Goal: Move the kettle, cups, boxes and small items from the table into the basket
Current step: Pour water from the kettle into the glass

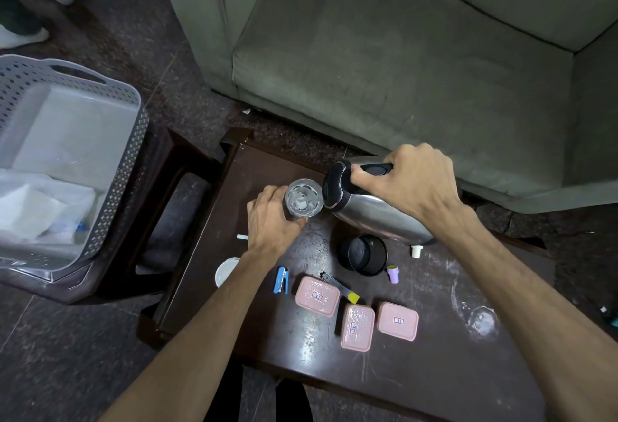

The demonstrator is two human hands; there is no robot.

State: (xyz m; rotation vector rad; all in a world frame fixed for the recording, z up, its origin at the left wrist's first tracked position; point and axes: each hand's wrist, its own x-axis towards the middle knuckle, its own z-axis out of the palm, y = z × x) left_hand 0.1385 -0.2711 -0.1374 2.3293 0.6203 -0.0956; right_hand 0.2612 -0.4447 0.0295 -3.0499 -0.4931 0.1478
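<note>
My right hand (411, 184) grips the black handle of a steel kettle (368, 207), which is tilted with its spout towards a clear glass (303, 200). My left hand (272, 217) is wrapped around that glass on the dark table (434, 354). Three pink boxes (317, 296) (357, 327) (398, 320) lie near the front. A black mesh cup (364, 254), a blue stapler (281, 280), a purple cap (393, 273), a small white piece (416, 251) and a white cup (226, 271) also sit on the table. The grey basket (100, 87) stands at left.
A grey sofa (401, 53) runs close behind the table. The basket rests on a dark stool (160, 187) and holds white bags (40, 207). A black and yellow tool (341, 288) lies between the boxes. A second clear glass (481, 319) stands at right. Someone's white shoes (23, 37) are at far left.
</note>
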